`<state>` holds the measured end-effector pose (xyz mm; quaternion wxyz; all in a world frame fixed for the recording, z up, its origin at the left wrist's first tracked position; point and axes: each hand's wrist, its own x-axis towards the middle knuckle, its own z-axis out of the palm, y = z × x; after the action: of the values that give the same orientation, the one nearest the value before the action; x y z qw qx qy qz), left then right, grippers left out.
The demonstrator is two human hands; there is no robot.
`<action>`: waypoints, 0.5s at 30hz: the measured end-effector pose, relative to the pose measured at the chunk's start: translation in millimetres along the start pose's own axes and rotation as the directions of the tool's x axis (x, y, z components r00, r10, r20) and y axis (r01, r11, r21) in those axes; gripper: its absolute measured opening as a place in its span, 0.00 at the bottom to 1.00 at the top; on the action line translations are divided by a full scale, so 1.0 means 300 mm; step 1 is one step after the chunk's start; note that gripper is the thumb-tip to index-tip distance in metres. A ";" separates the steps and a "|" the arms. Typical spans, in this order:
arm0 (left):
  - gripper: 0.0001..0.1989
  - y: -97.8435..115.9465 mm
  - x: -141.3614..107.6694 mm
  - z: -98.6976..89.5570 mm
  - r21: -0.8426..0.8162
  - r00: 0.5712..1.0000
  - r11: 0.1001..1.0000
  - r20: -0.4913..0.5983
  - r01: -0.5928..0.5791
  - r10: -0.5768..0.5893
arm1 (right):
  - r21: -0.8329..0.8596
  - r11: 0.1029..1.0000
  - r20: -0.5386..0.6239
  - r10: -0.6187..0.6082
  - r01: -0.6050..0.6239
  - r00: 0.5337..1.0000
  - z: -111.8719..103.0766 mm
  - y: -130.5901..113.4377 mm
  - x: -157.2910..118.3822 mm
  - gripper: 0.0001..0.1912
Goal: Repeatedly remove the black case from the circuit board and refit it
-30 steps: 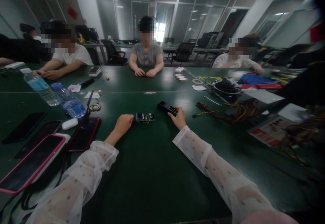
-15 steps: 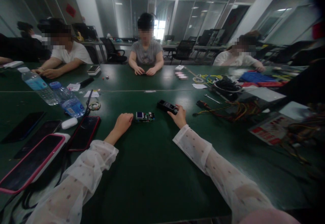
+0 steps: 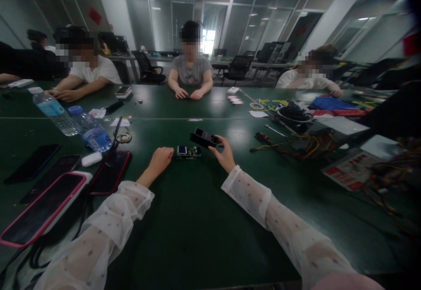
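My right hand [image 3: 224, 153] grips a black plastic case [image 3: 204, 137] by its right end, between thumb and fingers. The case has openings in its upper face, is tilted, and hangs just behind and above a small green circuit board [image 3: 189, 152]. A small square screen sits on the board's left part, and the board lies flat on the table. Just left of the board rests my left hand [image 3: 160, 160], curled into a fist with nothing showing in it. Its palm side is hidden.
On the left are several phones [image 3: 110, 172], a white earbud case [image 3: 91, 159] and two water bottles [image 3: 94, 132]. Bundled wires [image 3: 305, 143], a wrench [image 3: 275, 130] and a metal box [image 3: 342, 123] lie on the right. Across the green table [image 3: 197, 220] sit other people.
My right hand has brought the black case to the left and up, closer to the circuit board. My left hand and the board stay in place; the view has shifted slightly.
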<state>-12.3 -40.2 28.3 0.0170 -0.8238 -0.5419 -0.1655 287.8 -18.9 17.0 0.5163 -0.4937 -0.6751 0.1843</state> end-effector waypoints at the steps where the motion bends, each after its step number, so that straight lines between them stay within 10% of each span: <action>1: 0.11 0.000 0.001 0.001 0.004 1.000 1.000 0.001 -0.002 0.002 | 0.020 1.000 0.005 -0.010 0.010 1.000 0.015 -0.031 -0.013 0.29; 15: 0.11 0.003 0.012 0.001 0.088 0.998 0.996 0.056 0.034 -0.039 | 0.034 0.994 0.195 -0.105 0.101 0.975 0.063 -0.078 -0.049 0.29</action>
<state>-10.2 -37.3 29.2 0.0343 -0.8168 -0.5636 -0.1180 259.8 -37.0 19.5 0.4617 -0.4313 -0.7453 0.2131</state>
